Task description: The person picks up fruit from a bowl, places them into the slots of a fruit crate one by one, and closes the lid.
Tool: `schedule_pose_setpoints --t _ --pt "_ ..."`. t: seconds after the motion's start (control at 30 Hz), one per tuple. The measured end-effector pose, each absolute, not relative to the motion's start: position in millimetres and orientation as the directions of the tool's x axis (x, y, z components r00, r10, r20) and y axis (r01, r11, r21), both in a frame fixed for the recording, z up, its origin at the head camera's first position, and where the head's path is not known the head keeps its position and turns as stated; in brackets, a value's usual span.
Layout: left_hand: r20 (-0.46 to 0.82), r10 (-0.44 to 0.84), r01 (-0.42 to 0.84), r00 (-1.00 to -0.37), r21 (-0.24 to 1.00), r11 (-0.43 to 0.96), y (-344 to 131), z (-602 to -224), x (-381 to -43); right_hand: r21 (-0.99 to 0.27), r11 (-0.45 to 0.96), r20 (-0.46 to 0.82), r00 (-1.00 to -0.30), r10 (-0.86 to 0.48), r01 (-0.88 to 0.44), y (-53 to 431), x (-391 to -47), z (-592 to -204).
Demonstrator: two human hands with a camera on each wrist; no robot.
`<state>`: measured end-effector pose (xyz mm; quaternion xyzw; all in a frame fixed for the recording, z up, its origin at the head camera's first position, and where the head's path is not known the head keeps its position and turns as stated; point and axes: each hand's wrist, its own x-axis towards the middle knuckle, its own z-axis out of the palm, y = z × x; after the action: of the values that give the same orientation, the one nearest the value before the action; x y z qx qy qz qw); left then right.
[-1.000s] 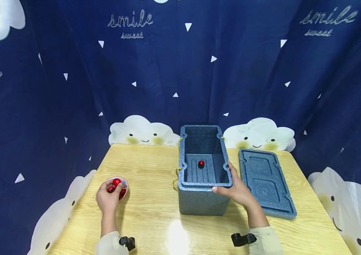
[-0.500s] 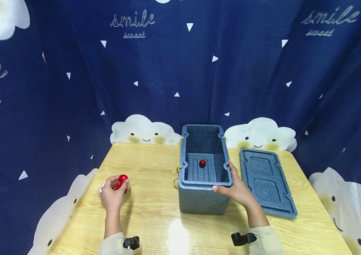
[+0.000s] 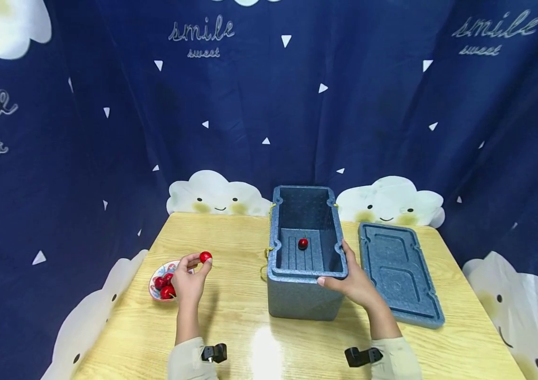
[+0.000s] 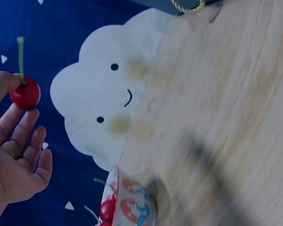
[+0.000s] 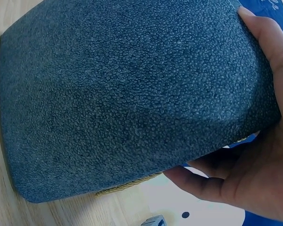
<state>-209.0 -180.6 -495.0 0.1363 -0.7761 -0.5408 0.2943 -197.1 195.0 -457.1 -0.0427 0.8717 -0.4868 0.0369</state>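
My left hand [image 3: 189,285] pinches a red cherry [image 4: 25,95] between thumb and fingers, its green stem pointing up in the left wrist view. Hand and cherry are above the table, just right of a small patterned bowl [image 4: 137,202], which contains several more cherries [image 3: 167,292]. A deep blue-grey foam box [image 3: 303,305] stands uncovered in the middle, with a single cherry [image 3: 302,243] on its ribbed floor. With my right hand [image 3: 356,282] I grip the box's near right corner, thumb at the front rim and fingers along the right side.
Flat on the table right of the box lies its foam lid [image 3: 398,272]. A yellow cord [image 3: 267,253] runs along the box's left side. The wooden table [image 3: 230,338] backs onto a dark blue curtain [image 3: 249,105] printed with clouds.
My left hand has lifted a cherry out of the bowl and moved right with it, uncovering the other cherries. My right hand keeps its grip on the box.
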Motion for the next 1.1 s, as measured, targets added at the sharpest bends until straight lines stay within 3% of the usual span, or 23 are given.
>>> schedule_pose_setpoints --t 0.23,0.5,0.73,1.1 --pt "0.374 -0.485 0.214 -0.791 0.911 0.353 -167.7 -488.5 -216.2 -0.854 0.519 -0.023 -0.994 -0.105 -0.035 194.8 -196.4 -456.6" --pt "0.417 -0.433 0.274 -0.799 0.894 0.354 -155.2 -481.6 -227.5 -0.853 0.522 -0.032 -0.994 -0.104 -0.027 195.2 -195.5 -456.1" --pt "0.409 -0.381 0.331 -0.829 0.908 0.256 -142.1 -472.0 -235.4 -0.867 0.497 -0.028 -0.993 -0.112 -0.032 195.1 -195.8 -457.2" --pt "0.476 -0.28 0.41 -0.834 0.873 0.265 -122.4 -450.2 -246.8 -0.874 0.483 -0.015 -0.993 -0.117 -0.043 194.9 -196.4 -458.1"
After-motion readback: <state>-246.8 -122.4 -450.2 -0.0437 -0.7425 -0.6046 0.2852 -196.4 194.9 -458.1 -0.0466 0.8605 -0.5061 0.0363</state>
